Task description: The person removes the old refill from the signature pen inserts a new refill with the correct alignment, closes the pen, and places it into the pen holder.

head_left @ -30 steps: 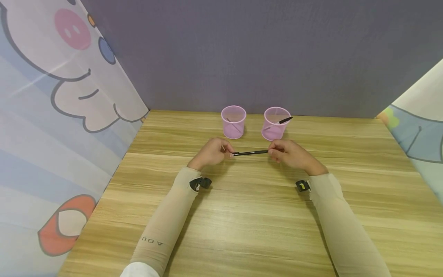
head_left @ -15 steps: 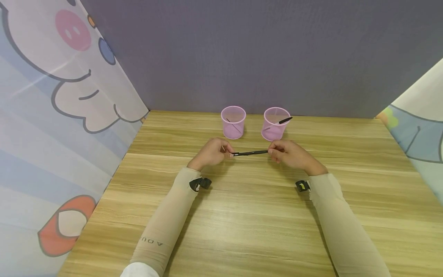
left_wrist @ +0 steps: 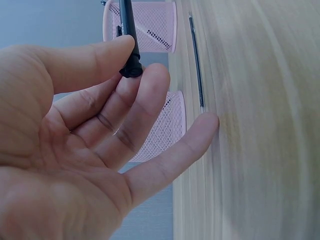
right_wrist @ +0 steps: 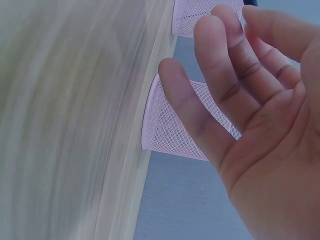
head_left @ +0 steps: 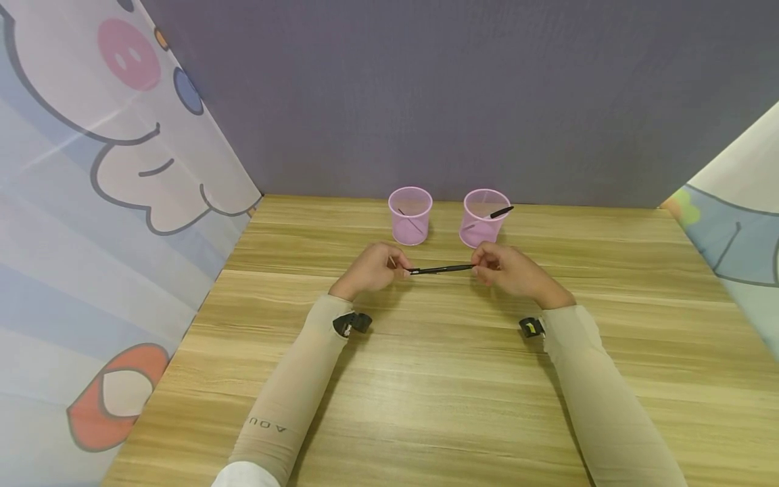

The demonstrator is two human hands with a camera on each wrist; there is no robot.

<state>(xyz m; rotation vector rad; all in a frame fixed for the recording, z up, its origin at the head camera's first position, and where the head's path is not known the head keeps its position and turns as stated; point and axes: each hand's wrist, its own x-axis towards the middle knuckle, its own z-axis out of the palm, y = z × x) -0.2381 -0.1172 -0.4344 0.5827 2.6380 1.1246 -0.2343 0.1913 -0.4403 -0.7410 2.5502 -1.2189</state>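
A black pen (head_left: 442, 269) lies crosswise between both hands over the wooden table. My left hand (head_left: 376, 266) pinches its clip end between thumb and fingers; the left wrist view shows that end of the pen (left_wrist: 129, 40) up close. At the other end, my right hand (head_left: 508, 267) pinches the pen with thumb and forefinger, the other fingers loosely bent. In the right wrist view only a bit of black shows past the thumb (right_wrist: 280, 30). A thin dark pen refill (left_wrist: 196, 60) lies along the table near my left little finger.
Two pink mesh pen cups stand behind the hands near the grey back wall (head_left: 462, 101). The left cup (head_left: 402, 233) has a thin stick inside; from the right cup (head_left: 481, 237) leans a pen (head_left: 502, 212) with a black end. Patterned cloth (head_left: 61, 270) hangs at the left.
My right fingers have shifted slightly at the pen's end, baring a little more of it. The left hand and the cups stay as they were.
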